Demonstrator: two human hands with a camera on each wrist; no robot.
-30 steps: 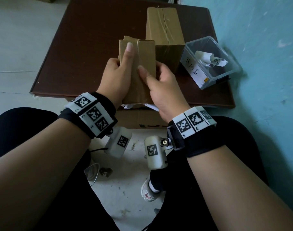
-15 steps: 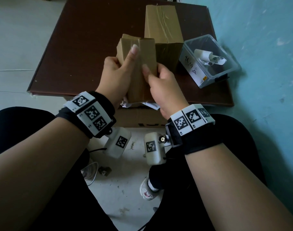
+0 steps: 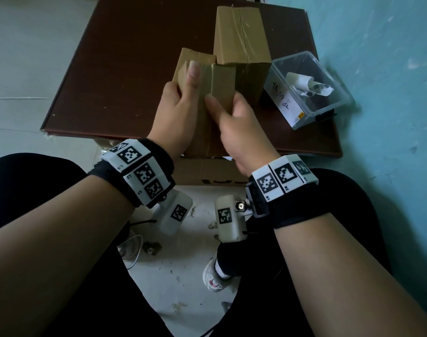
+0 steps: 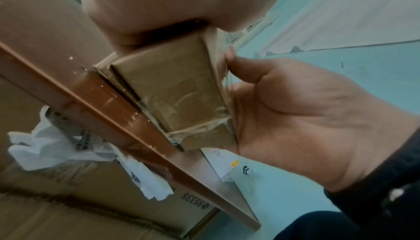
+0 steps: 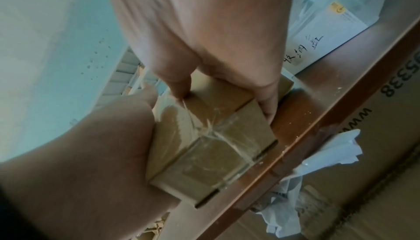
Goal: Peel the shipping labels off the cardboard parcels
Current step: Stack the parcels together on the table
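Both hands hold a small brown taped parcel (image 3: 219,81) upright over the near edge of the dark brown board (image 3: 125,69). My left hand (image 3: 176,117) grips its left side, one finger stretched up along the top face. My right hand (image 3: 239,127) grips the right side with the thumb on the front. In the left wrist view the small parcel (image 4: 172,96) shows taped faces and no label, with the right hand (image 4: 295,110) beside it. In the right wrist view, right-hand fingers (image 5: 268,107) curl round the small parcel (image 5: 216,146). A larger parcel (image 3: 241,37) stands just behind.
A clear plastic box (image 3: 295,117) holding rolled white labels (image 3: 309,85) sits at the board's right, near the blue wall. A cardboard box (image 3: 214,171) with crumpled white paper (image 4: 68,145) lies under the board's front edge. My knees flank the floor below.
The small parcel and both hands have shifted slightly forward over the board. Both grips stay on it, and the right thumb sits a little higher on the front.
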